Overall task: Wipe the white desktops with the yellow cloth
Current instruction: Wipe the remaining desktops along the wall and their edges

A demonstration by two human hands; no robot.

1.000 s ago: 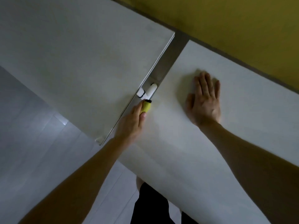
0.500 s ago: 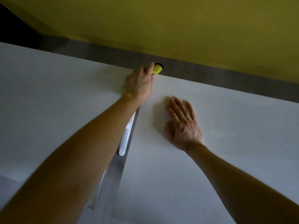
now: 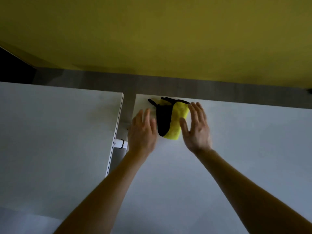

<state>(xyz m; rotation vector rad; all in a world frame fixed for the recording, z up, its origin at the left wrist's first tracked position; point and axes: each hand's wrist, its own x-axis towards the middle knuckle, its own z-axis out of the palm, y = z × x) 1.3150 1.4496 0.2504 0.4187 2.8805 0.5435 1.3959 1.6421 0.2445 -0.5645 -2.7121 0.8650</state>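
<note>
yellow cloth: bunched, black side up, black loop trailing. lies on right worktop, near its far left corner, close to back edge.
left hand: open, fingers straight, just left of cloth. holds nothing. can't tell if it touches cloth.
right hand: open, fingers spread, just right of cloth, thumb near its edge. no grip.
left worktop: separate slab across gap; white fitting sits in gap.
backdrop: yellow wall panel behind both worktops.
step (my read): hands flank cloth, likely about to pick it up or flatten it. no wiping contact at this moment.
risk 1: cloth is near corner. a sideways shove from right hand could send it into gap; a forward push, off back edge.
risk 2: wiping while bunched gives small contact patch, so streaks and missed strips.
risk 3: trailing loop could snag on worktop edge or fitting.
risk 4: edges along gap are easy to skip.
</note>
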